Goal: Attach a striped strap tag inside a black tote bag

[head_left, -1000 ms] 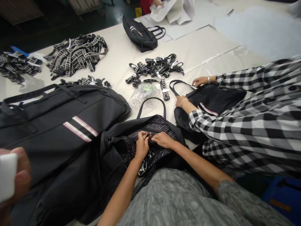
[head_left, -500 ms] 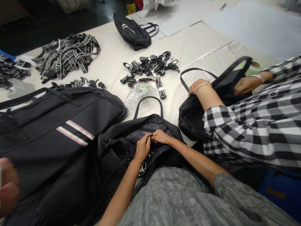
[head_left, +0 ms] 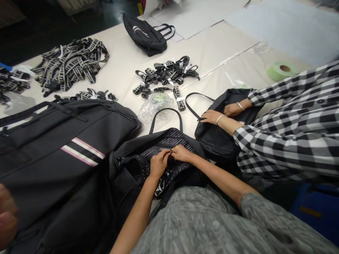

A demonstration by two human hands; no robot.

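An open black bag with a striped black-and-white lining lies in front of me. My left hand and my right hand meet over the lining, fingers pinched together on a small dark part I cannot make out, perhaps a zipper pull. A patterned strap hangs below my left hand.
A large black bag with a pink-white stripe lies at left. A person in a checked shirt handles another black bag at right. Strap bundles and a strap pile, a plastic wrapper, a far bag and a green tape roll lie on the table.
My hands stay pinched together on the lining, barely shifted. The person at right lifted their bag, then set it back down flat. The view drifted, showing the tape roll.
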